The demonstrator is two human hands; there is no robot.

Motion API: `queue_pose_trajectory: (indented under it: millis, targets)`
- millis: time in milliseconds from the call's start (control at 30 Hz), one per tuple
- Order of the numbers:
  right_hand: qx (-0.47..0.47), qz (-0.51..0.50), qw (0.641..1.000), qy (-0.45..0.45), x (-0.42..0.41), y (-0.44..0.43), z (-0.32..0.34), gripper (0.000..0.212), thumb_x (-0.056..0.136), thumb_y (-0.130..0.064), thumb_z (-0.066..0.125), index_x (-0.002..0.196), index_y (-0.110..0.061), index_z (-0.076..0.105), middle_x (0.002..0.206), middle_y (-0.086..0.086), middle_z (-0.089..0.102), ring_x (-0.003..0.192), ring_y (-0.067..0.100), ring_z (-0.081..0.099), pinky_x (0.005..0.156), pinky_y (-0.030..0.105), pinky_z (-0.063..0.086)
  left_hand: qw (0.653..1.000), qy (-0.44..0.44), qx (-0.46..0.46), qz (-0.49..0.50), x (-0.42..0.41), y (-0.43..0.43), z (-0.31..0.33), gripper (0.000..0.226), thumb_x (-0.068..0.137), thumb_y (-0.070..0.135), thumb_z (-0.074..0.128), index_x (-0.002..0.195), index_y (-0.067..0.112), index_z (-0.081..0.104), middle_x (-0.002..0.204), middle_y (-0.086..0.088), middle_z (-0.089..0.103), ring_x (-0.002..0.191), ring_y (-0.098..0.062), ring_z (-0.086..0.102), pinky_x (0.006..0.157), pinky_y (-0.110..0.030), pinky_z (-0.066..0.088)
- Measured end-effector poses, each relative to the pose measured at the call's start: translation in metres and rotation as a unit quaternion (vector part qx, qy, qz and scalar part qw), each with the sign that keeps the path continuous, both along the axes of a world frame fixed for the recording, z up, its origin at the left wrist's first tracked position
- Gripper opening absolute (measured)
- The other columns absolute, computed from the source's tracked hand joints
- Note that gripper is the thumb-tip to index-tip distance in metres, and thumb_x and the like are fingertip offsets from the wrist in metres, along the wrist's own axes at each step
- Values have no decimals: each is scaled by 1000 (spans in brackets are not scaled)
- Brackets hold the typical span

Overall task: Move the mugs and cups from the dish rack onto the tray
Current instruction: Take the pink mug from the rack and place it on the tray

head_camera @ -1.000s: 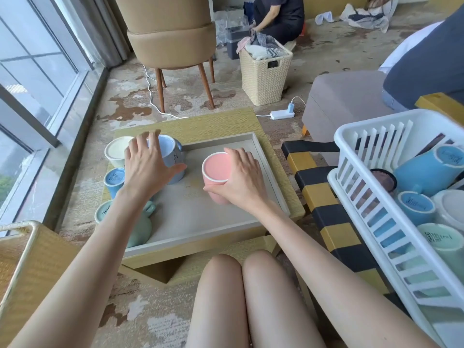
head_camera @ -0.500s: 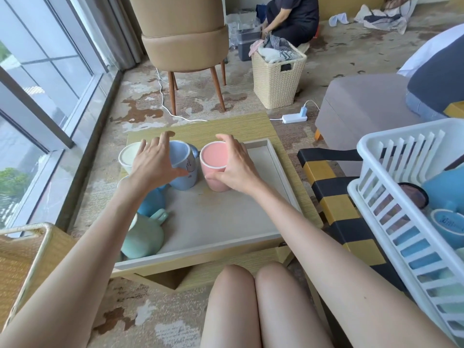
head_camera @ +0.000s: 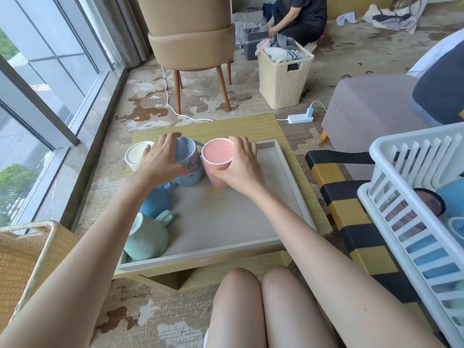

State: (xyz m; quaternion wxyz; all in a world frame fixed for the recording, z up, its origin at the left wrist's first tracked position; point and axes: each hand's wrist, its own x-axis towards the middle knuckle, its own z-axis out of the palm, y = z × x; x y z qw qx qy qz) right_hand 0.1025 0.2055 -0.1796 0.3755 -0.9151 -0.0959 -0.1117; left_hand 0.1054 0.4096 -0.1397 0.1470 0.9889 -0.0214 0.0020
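so the pink cup (head_camera: pixel 216 160) has shifted since a second ago. it was out toward the middle of the tray (head_camera: pixel 292 183), and now it stands upright at the far end, just beside the blue mug (head_camera: pixel 188 169). touching or a hair apart, can't tell. the right hand (head_camera: pixel 242 169) is still wrapped round the pink cup, thumb on the near side, fingers over the far rim. the left hand (head_camera: pixel 162 159) is still clamped on the blue mug the same way, so both hands are closed on something and neither has let go. a cream cup (head_camera: pixel 136 155) stands left of the blue mug by the tray's far left corner, though i can't tell if it's inside the rim. a green mug (head_camera: pixel 147 238) lies on its side in the near left corner, with a second blue mug (head_camera: pixel 155 205) tipped over behind it, partly under the left forearm. the tray sits on the low bench (head_camera: pixel 208 124). my read: the pink cup is as good as delivered and a row is forming along the back, which keeps the tray floor free. what's left is releasing both without knocking them together, then going back to the rack (head_camera: pixel 401 197) on the right, where more mugs (head_camera: pixel 452 199) are waiting, so the job is nowhere near done.
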Motion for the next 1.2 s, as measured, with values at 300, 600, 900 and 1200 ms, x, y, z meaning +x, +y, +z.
queue_pose_trajectory:
  millis: [300,600,900,1200]
  targets:
    - [53,24,998,-11,21,6,1,81,61,-29,84,129,-9,46,126,8,51,117,30,40,89,28,30,1000,0,-3,4,-1,0,-3,86,76,25,74,150,19,30,142,-7,37,136,-27,36,111,-49,27]
    - [46,17,999,-23,23,14,-3,82,64,-27,82,133,-6,45,126,11,49,118,32,39,100,36,34,1000,1,4,4,-1,2,-6,88,76,27,73,151,20,28,146,-5,35,138,-27,34,115,-51,23]
    - [-34,41,999,9,4,1,11,100,75,-35,80,151,-12,21,153,7,30,140,27,28,105,42,37,999,-34,42,-3,-19,-17,3,84,81,27,72,152,16,28,158,-4,29,144,-27,30,118,-44,23]
    - [-129,-35,989,-65,-39,-105,73,47,88,-25,67,128,-12,46,131,6,48,113,27,55,81,38,47,976,-186,-59,-96,-38,-110,39,29,90,20,56,118,16,63,125,-4,61,113,-31,59,86,-40,47]
